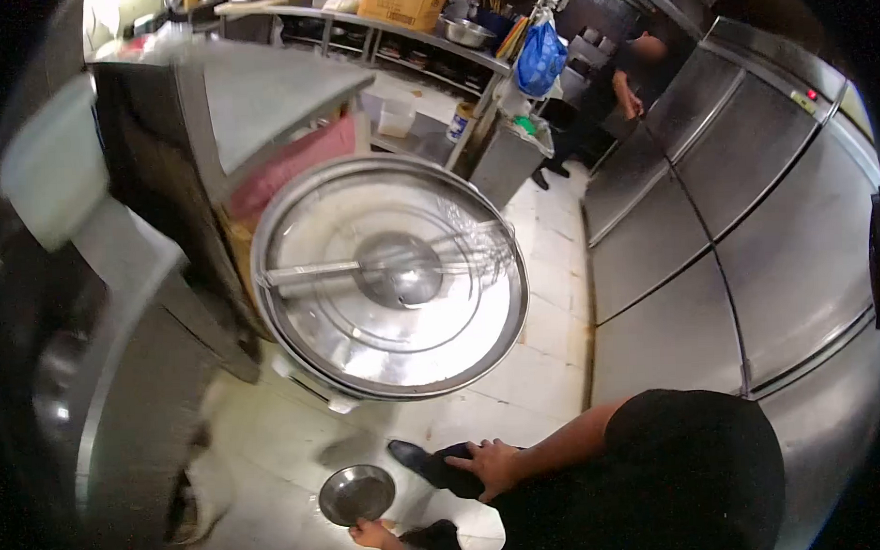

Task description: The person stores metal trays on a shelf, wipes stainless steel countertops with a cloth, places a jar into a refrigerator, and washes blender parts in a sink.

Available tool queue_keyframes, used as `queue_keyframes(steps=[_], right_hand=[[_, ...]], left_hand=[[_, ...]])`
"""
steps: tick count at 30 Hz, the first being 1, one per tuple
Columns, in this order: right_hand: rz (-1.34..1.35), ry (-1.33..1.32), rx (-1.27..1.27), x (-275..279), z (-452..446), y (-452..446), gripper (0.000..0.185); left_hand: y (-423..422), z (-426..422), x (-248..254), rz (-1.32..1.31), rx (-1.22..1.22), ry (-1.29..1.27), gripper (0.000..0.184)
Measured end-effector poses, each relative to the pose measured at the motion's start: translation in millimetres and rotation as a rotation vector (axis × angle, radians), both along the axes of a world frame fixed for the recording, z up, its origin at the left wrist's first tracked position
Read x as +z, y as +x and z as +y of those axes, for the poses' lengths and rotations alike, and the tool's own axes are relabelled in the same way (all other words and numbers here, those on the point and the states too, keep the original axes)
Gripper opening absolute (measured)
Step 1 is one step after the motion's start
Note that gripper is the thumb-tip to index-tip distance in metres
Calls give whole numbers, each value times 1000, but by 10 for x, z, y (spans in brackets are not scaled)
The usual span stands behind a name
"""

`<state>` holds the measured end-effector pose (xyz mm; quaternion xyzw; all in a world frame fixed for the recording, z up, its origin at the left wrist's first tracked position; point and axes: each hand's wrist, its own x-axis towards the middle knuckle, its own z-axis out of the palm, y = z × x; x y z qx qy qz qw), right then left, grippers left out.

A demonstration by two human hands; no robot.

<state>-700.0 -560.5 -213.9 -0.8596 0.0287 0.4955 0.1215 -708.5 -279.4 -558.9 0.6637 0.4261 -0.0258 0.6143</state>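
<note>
My left hand point(371, 532) has its fingers closed on the rim of a shallow round metal bowl point(358, 495), low over the white tiled floor. Whether the bowl touches the floor I cannot tell. My right hand point(490, 465) rests on my dark-trousered leg, fingers spread and holding nothing. Beyond my hands stands a big round metal pot point(395, 385) covered by a shiny lid point(364, 321). Across the lid lies a wire whisk point(488, 254). At its centre is a rounded metal dome point(398, 269); whether it is a ladle or part of the lid is unclear.
Steel cabinets point(673, 286) line the right side. A co-worker point(603, 95) in dark clothes stands farther back, holding a long thin pole. Steel tables point(269, 87) stand at the left and back, with a cardboard box point(401, 5). A grey bin point(509, 161) stands behind the pot.
</note>
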Motion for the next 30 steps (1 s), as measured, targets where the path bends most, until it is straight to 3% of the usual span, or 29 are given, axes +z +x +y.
queue_keyframes(steps=[2,3,4,6,8,9,10,12,14,15,18,20,23,26,28,30], right_hand=[[43,45,-17,108,-31,30,111],[65,55,-16,101,-38,29,109],[101,72,6,45,-87,16,109],[210,413,-82,-421,-307,-3,104],[252,436,-143,-164,-410,160,76],[261,429,-120,-115,-487,258,70],[227,393,-11,-139,-570,357,70],[140,393,-207,-140,-819,383,71],[202,398,-673,492,-955,418,67],[201,400,-802,448,-1061,344,64],[187,324,-1057,353,-1422,5,58],[204,232,-1104,281,-1600,-281,55],[140,203,-1294,247,-1686,-644,53],[-19,226,-1533,587,-1386,-1021,48],[-102,313,-1735,738,-1168,-1171,46],[-77,287,-1757,754,-950,-1297,42]], left_hand=[[378,-39,1557,-196,55,-14,14],[453,59,1924,-235,160,-110,12],[490,254,2210,-268,108,-81,12],[530,665,2788,-337,9,-22,14],[773,629,4184,-367,-117,229,15],[765,993,3925,-538,-4,68,16],[954,794,4836,-437,-61,247,12],[1211,716,5691,-442,98,171,8],[1409,810,6213,-432,96,195,4],[1563,955,6336,-523,101,208,6],[2224,903,6959,-550,333,-82,10],[2776,1221,6824,-666,262,-235,14],[3765,1660,6445,-465,294,-338,12],[4491,2137,5691,-332,267,-444,14],[4784,2155,5382,-339,322,-467,21],[5091,2317,4927,-319,394,-545,40]])
